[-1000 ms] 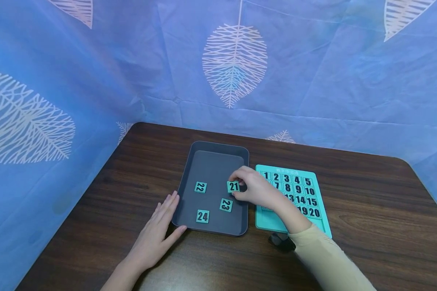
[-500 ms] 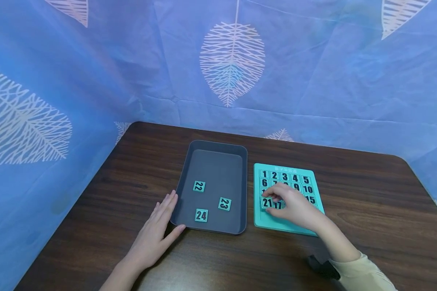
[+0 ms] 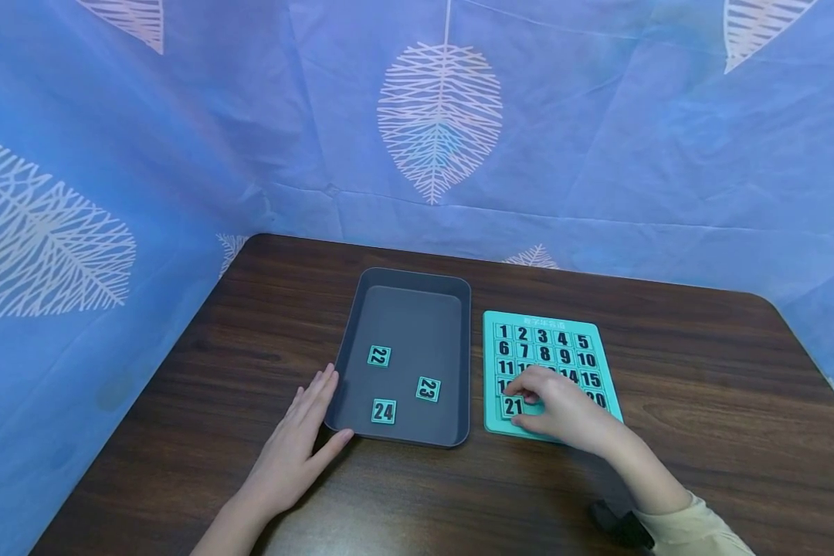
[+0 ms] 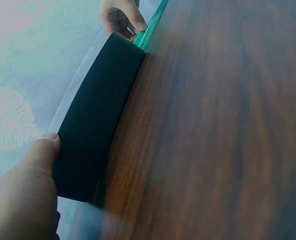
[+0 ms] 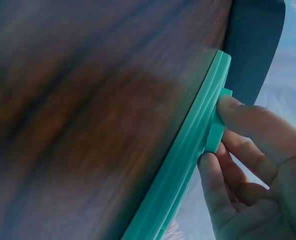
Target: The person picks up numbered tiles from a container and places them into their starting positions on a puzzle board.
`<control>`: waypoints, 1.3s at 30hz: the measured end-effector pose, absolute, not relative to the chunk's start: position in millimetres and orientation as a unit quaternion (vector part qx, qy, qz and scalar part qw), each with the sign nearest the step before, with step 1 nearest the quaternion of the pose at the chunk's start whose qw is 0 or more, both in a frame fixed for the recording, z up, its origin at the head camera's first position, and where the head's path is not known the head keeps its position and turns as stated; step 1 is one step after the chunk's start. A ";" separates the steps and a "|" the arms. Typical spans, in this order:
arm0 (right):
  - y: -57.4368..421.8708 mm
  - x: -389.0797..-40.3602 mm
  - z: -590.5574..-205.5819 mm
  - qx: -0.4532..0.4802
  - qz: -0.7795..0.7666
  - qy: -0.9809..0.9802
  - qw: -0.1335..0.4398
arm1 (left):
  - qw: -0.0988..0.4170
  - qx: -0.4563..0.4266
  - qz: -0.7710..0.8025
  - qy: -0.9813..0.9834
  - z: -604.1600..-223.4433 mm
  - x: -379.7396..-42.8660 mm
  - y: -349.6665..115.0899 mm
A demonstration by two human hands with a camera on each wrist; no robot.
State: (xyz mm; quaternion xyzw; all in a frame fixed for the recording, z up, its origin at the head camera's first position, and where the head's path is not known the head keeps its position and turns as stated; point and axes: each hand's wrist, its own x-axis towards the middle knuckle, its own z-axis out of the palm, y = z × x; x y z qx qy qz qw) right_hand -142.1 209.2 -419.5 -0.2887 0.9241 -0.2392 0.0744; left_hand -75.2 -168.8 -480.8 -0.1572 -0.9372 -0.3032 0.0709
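My right hand (image 3: 563, 409) pinches the number tile 21 (image 3: 512, 407) between thumb and fingers at the lower left of the turquoise puzzle board (image 3: 493, 425). In the right wrist view the tile (image 5: 216, 131) stands a little proud of the board's edge (image 5: 187, 150). Rows of numbered tiles fill the upper part of the board; my hand hides some of them. Fingers straight, my left hand (image 3: 288, 455) rests against the near left corner of the dark grey tray (image 3: 417, 309). Inside that tray lie tile 22 (image 3: 379, 356), tile 23 (image 3: 428, 389) and tile 24 (image 3: 384, 411).
The tray and board stand side by side on a dark wooden table (image 3: 299, 309), a narrow gap between them. Behind the table hangs a blue cloth (image 3: 584, 139) with white leaf prints. A black strap (image 3: 622, 527) is near my right sleeve.
My right hand has carried tile 21 out of the tray, rightward over the board, then down toward its lower left corner. The left hand has stayed at the tray.
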 end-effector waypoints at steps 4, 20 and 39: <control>208.8 -143.1 -419.7 -0.298 -0.240 0.921 0.071 | 0.073 -0.157 -0.305 -0.937 -481.7 -75.1 -169.2; 208.7 -143.7 -422.4 -0.289 -0.261 0.917 0.089 | 0.075 -0.159 -0.304 -0.936 -482.1 -75.6 -169.6; 191.2 -149.1 -418.7 -0.297 -0.283 0.912 0.016 | 0.077 -0.162 -0.303 -0.936 -482.1 -74.8 -170.1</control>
